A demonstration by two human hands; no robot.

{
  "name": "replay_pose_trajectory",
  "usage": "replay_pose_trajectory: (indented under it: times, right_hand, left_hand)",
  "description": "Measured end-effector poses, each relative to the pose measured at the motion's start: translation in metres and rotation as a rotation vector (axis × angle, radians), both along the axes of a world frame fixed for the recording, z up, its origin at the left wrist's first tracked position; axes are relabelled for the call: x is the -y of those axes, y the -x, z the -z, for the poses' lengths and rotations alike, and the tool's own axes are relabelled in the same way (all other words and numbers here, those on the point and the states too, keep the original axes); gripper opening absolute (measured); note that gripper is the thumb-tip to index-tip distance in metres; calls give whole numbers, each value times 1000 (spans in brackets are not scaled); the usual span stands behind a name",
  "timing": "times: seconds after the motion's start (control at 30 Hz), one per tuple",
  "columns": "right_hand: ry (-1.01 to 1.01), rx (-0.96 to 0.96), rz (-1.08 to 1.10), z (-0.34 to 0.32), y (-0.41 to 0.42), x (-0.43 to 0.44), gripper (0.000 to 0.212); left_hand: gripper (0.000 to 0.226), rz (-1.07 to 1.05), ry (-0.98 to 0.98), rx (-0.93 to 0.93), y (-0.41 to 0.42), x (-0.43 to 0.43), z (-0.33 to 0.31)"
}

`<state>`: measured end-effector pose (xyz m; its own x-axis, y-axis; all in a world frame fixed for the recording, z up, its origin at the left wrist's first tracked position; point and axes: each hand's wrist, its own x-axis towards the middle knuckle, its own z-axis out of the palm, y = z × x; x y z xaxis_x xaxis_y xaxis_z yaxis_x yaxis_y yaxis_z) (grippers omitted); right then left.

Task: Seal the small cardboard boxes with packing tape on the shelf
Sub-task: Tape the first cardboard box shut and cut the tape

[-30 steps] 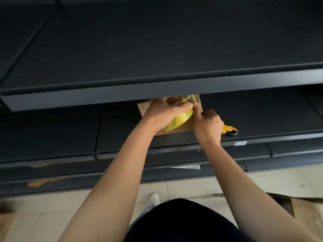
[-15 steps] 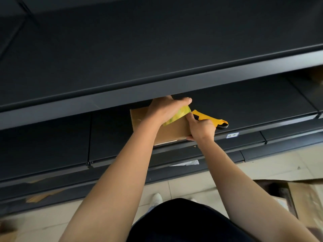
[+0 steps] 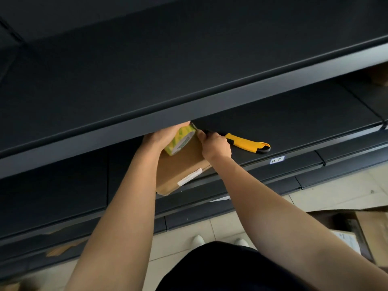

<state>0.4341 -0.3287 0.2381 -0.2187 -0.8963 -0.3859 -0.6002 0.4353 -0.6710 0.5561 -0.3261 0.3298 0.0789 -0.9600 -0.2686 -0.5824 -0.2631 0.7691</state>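
A small brown cardboard box [image 3: 180,171] lies on the dark shelf [image 3: 304,122], with a white label strip near its front corner. My left hand [image 3: 163,136] grips a yellow-green roll of packing tape [image 3: 181,140] standing on the box's far end. My right hand [image 3: 216,147] is at the box's far right edge, its fingertips pinching the tape end beside the roll. A yellow and black utility knife [image 3: 248,142] lies on the shelf just behind that hand. The upper shelf's front edge [image 3: 231,99] hides the back of the box and my left fingertips.
An open cardboard carton [image 3: 369,234] sits on the tiled floor at right. Flat cardboard scraps [image 3: 60,248] lie on the bottom shelf at left. Another piece of cardboard [image 3: 381,76] shows on the shelf at far right. A small price tag [image 3: 276,160] sticks to the shelf edge.
My left hand has carried the roll toward the back of the box, under the upper shelf. My right hand has slid from the box's front edge up to its far right edge.
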Motion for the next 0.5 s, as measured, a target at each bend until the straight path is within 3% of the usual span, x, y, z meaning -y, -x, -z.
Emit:
replay_pose_trajectory:
  times: [0.07,0.23,0.4,0.5]
  right_hand:
    - [9,-28,-64,0,-4,2,58]
    - [23,-59,-148,-3,-11,10,50]
    - [30,-43,-136,-2,-13,10,52]
    - [39,-69,-125,-1,-18,0,55]
  left_hand:
    - [15,-88,-67,-56,-13,-3,7]
    - [48,-242,-376,-154,-35,-8,9]
    - [57,-368,-420,-366,-49,-17,11]
    - [60,-421,-337,-364,-48,-25,18]
